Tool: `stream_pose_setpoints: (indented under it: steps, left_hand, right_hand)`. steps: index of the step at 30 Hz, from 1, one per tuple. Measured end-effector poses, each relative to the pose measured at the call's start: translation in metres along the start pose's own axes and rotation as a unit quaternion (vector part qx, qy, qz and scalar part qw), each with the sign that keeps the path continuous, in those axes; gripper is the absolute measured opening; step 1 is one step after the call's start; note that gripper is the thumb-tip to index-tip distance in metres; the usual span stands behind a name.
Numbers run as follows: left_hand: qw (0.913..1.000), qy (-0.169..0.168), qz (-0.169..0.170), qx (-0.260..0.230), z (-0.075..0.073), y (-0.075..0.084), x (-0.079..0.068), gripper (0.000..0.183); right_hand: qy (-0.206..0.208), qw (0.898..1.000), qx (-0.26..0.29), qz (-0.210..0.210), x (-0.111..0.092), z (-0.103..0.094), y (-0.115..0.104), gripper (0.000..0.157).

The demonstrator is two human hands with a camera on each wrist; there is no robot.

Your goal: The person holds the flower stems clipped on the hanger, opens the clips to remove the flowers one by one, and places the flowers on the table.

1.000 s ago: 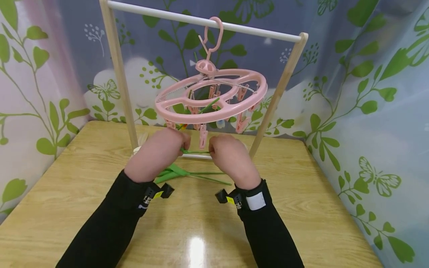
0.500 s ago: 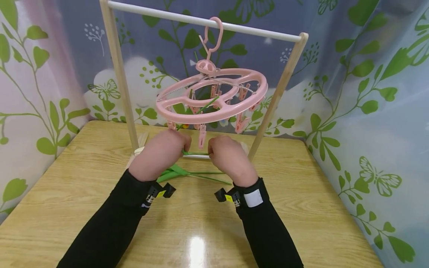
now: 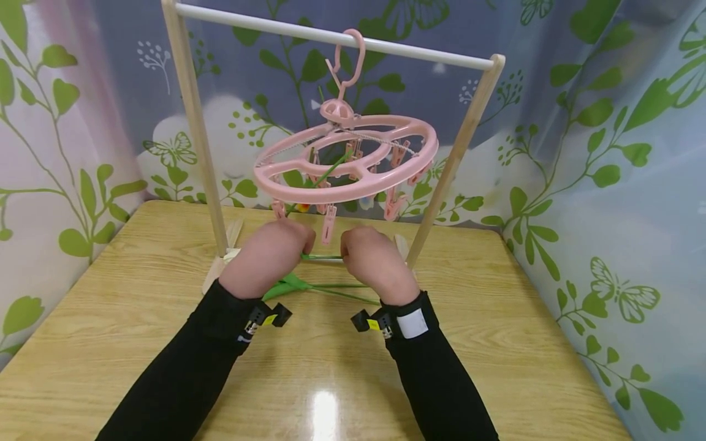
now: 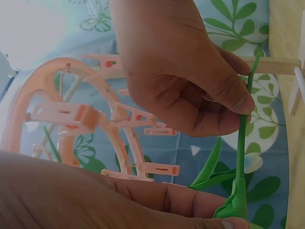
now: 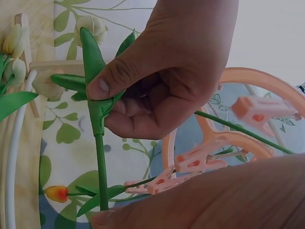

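Both hands hold an artificial tulip crosswise under the hanger in the head view. My left hand (image 3: 268, 254) pinches it where the green leaves (image 5: 96, 107) wrap the stem, thumb on top. My right hand (image 3: 376, 263) pinches the bare green stem (image 4: 242, 143) near its end, between thumb and fingers. A pale blossom (image 5: 90, 29) shows beyond the leaves in the right wrist view. Just above the hands hangs a round pink clip hanger (image 3: 353, 187), its pegs dangling. One front peg (image 3: 328, 223) hangs between the hands. An orange tulip (image 5: 56, 193) hangs among the pegs.
The hanger hooks over the white bar (image 3: 265, 23) of a wooden stand (image 3: 193, 116). More green stems (image 3: 342, 295) lie on the table (image 3: 331, 361) below the hands. White tulip heads (image 5: 14, 40) lie by the stand's base. A leaf-patterned curtain (image 3: 607, 184) surrounds the table.
Both hands have sunk slightly with the tulip, the left also moving a little right. The stem between them has come lower. The front peg has swung slightly left.
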State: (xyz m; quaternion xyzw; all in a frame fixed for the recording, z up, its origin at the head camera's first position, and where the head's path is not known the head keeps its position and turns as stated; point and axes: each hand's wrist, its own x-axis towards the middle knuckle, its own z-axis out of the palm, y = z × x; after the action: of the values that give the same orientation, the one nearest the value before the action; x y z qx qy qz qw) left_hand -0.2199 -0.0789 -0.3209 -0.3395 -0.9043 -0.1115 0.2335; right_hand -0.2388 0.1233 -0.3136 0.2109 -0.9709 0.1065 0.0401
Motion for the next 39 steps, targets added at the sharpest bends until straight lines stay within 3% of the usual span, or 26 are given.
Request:
stream_pose_setpoints:
  steps: [3,5,7,10,11,15,16,18,22,25,28,32,39]
  left_hand:
    - [0.9995,0.011,0.011,0.028,0.002,0.0,-0.001,0.019]
    - [0.9954,0.019,0.032,0.088,0.002,0.001,-0.002,0.024]
    - [0.9824,0.035,0.062,0.173,0.002,0.002,-0.003,0.027]
    - [0.9598,0.06,0.095,0.257,0.002,0.002,-0.004,0.03]
    - [0.9564,0.068,0.101,0.266,0.002,0.002,-0.004,0.031]
    - [0.9285,0.083,0.115,0.343,0.003,0.0,-0.005,0.032]
    - [0.9276,0.085,0.116,0.345,0.003,0.0,-0.006,0.033]
    - [0.929,0.086,0.116,0.341,0.004,-0.001,-0.006,0.035]
    - [0.9499,0.089,0.117,0.276,0.008,-0.003,-0.005,0.037]
    - [0.9469,0.086,0.119,0.286,0.009,-0.004,-0.006,0.039]
    - [0.9715,0.065,0.103,0.203,0.01,-0.005,-0.004,0.041]
    - [0.9903,0.036,0.079,0.109,0.01,-0.006,-0.002,0.043]
    - [0.9895,0.0,0.068,0.128,0.014,-0.007,-0.002,0.037]
  right_hand:
    - [0.0,1.0,0.0,-0.003,0.001,0.002,0.001,0.025]
    - [-0.001,1.0,-0.003,-0.006,0.001,0.003,0.001,0.025]
    - [-0.003,1.0,-0.007,-0.007,0.002,0.005,0.002,0.025]
    - [-0.01,1.0,-0.01,-0.007,0.003,0.007,0.003,0.025]
    - [-0.01,1.0,-0.013,-0.008,0.004,0.008,0.003,0.026]
    - [-0.008,1.0,-0.021,-0.015,0.006,0.01,0.004,0.029]
    - [-0.008,1.0,-0.023,-0.016,0.006,0.01,0.004,0.03]
    - [-0.009,1.0,-0.023,-0.019,0.007,0.01,0.005,0.03]
    - [-0.017,0.999,-0.022,-0.018,0.009,0.012,0.005,0.028]
    - [-0.026,0.999,-0.019,-0.018,0.011,0.013,0.006,0.029]
    - [-0.033,0.999,-0.019,-0.019,0.012,0.015,0.007,0.032]
    - [-0.036,0.999,-0.024,-0.02,0.014,0.017,0.007,0.035]
    - [-0.04,0.999,-0.025,-0.024,0.017,0.022,0.01,0.035]
